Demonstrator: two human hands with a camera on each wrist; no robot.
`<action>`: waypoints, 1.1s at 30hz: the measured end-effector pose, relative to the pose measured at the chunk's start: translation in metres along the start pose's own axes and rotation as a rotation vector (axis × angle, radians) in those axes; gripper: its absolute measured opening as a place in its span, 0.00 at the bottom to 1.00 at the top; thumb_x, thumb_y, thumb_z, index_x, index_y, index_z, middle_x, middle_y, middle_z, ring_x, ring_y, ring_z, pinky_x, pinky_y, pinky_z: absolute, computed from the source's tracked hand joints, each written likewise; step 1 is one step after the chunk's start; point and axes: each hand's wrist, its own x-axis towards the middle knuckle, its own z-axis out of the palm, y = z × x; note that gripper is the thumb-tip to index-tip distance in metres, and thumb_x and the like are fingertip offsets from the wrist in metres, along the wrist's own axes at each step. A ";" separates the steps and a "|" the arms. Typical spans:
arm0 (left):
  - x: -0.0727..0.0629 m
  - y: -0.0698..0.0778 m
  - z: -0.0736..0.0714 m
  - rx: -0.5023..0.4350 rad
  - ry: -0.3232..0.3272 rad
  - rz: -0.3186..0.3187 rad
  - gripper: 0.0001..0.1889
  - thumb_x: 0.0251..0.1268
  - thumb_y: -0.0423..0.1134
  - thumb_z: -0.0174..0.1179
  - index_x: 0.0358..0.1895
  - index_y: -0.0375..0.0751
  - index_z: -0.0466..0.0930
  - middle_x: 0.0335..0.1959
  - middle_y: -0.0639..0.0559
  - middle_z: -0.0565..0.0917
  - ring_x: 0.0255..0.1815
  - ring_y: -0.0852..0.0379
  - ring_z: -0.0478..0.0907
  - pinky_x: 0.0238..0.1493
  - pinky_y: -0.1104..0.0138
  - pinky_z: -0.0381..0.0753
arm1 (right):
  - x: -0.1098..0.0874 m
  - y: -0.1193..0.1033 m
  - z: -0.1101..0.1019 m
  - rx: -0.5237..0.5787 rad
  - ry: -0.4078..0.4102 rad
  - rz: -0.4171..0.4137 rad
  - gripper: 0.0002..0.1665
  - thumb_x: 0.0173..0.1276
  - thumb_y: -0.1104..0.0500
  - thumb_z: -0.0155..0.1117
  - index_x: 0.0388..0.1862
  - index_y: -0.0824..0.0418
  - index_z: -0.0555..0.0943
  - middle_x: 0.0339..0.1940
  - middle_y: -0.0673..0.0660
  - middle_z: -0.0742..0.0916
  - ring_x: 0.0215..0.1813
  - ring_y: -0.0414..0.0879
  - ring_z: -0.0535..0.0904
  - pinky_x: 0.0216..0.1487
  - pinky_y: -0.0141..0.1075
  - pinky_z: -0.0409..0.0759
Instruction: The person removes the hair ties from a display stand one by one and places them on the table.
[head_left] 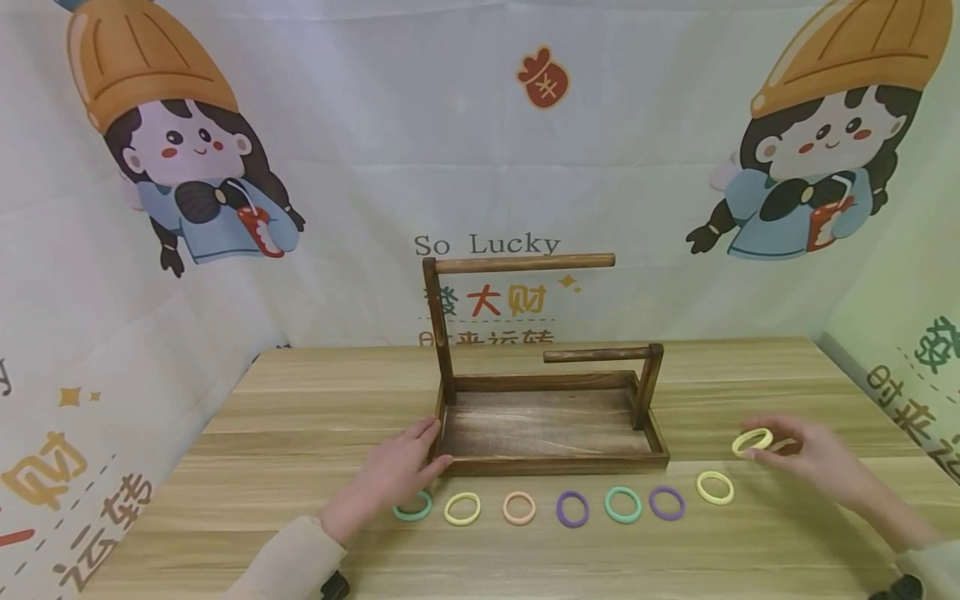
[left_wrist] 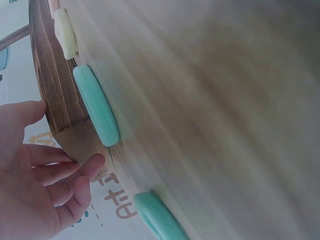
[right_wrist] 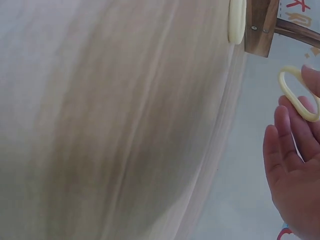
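Observation:
A dark wooden rack [head_left: 555, 467] stands on the table, a shallow tray with two horizontal bars on posts. My left hand [head_left: 393, 471] grips its front left corner, thumb along the front and fingers at the side. Between thumb and fingers, my right hand [head_left: 813, 458] pinches a yellow hair tie [head_left: 752, 442], raised above the table right of the rack. It bends into a long oval in the right wrist view. Just below that hand lies another yellow hair tie [head_left: 715, 488]. A green hair tie [left_wrist: 96, 106] lies near my left hand, partly covered by it in the head view.
In front of the rack runs a row of hair ties: yellow [head_left: 462, 508], orange [head_left: 519, 507], purple [head_left: 572, 509], green [head_left: 622, 505] and purple [head_left: 667, 503]. Another green one [left_wrist: 159, 217] shows in the left wrist view. A printed cloth [head_left: 375, 167] hangs behind the table.

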 end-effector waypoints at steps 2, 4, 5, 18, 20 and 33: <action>0.000 0.000 0.000 0.000 -0.001 -0.001 0.32 0.62 0.53 0.50 0.59 0.27 0.63 0.60 0.37 0.65 0.55 0.41 0.66 0.50 0.53 0.70 | -0.003 0.004 0.001 0.016 -0.031 -0.026 0.18 0.51 0.72 0.64 0.42 0.73 0.74 0.31 0.50 0.82 0.30 0.37 0.76 0.28 0.28 0.76; 0.000 0.000 0.000 0.002 -0.002 -0.001 0.32 0.62 0.53 0.50 0.59 0.28 0.63 0.60 0.37 0.65 0.55 0.41 0.66 0.50 0.53 0.70 | -0.005 0.007 0.002 0.019 -0.055 -0.046 0.18 0.50 0.73 0.65 0.41 0.72 0.75 0.31 0.50 0.82 0.30 0.37 0.75 0.28 0.29 0.76; 0.000 0.000 0.000 0.004 -0.002 0.000 0.32 0.62 0.53 0.50 0.59 0.28 0.63 0.60 0.37 0.65 0.55 0.41 0.66 0.49 0.53 0.70 | -0.006 0.008 0.003 0.019 -0.070 -0.051 0.18 0.50 0.72 0.65 0.41 0.72 0.75 0.31 0.50 0.82 0.30 0.37 0.75 0.28 0.29 0.76; -0.001 0.000 -0.001 0.002 0.003 0.008 0.32 0.62 0.53 0.49 0.59 0.27 0.64 0.59 0.37 0.65 0.55 0.41 0.67 0.48 0.53 0.71 | -0.012 0.015 0.003 -0.013 -0.178 -0.071 0.18 0.50 0.69 0.66 0.40 0.74 0.75 0.26 0.45 0.78 0.24 0.35 0.71 0.23 0.29 0.73; -0.001 0.000 -0.001 0.001 0.006 0.010 0.32 0.62 0.53 0.50 0.59 0.27 0.64 0.59 0.37 0.65 0.54 0.41 0.67 0.48 0.53 0.71 | -0.013 0.016 0.003 -0.028 -0.196 -0.064 0.19 0.50 0.68 0.66 0.40 0.75 0.74 0.23 0.43 0.77 0.22 0.34 0.69 0.19 0.29 0.70; 0.000 0.000 -0.001 0.003 0.001 0.004 0.32 0.62 0.53 0.50 0.59 0.27 0.63 0.59 0.37 0.65 0.55 0.41 0.67 0.48 0.53 0.71 | -0.015 0.018 0.000 -0.072 -0.251 -0.022 0.22 0.50 0.65 0.68 0.43 0.75 0.74 0.37 0.56 0.81 0.33 0.33 0.73 0.27 0.29 0.73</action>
